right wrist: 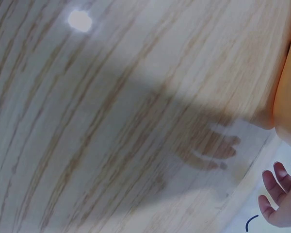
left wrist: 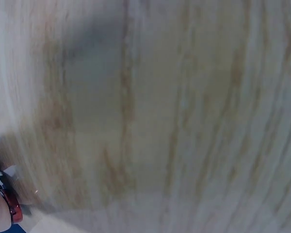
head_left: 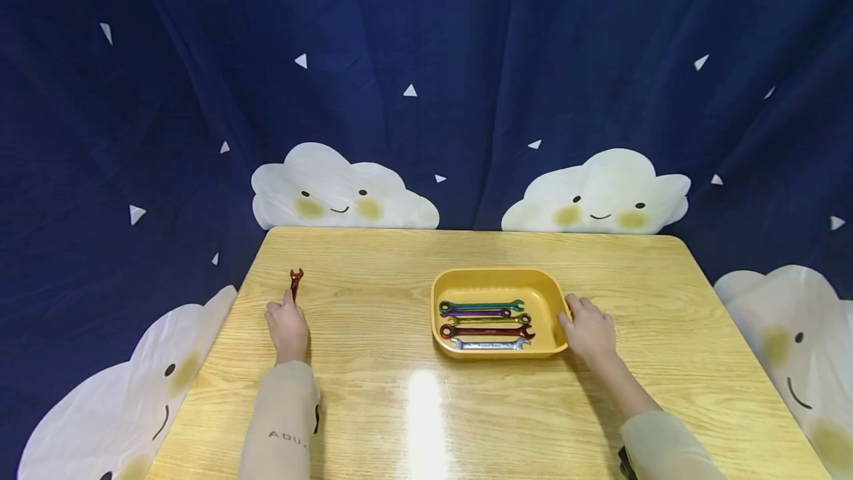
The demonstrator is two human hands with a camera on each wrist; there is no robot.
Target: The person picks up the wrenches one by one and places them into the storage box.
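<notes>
My left hand grips a red wrench over the left of the table, its open-ended jaw pointing away past the fingers. A bit of that red wrench shows low at the left edge of the left wrist view. A yellow tray stands right of centre. Inside lie a teal wrench, a purple wrench, a gold wrench, a dark red wrench and a silver wrench, stacked in rows. At the tray's right rim is my right hand, fingers loosely bent and spread.
The light wood table has rounded far corners and carries a bright glare in front of the tray. Behind it hangs a dark blue curtain with white triangles and smiling clouds.
</notes>
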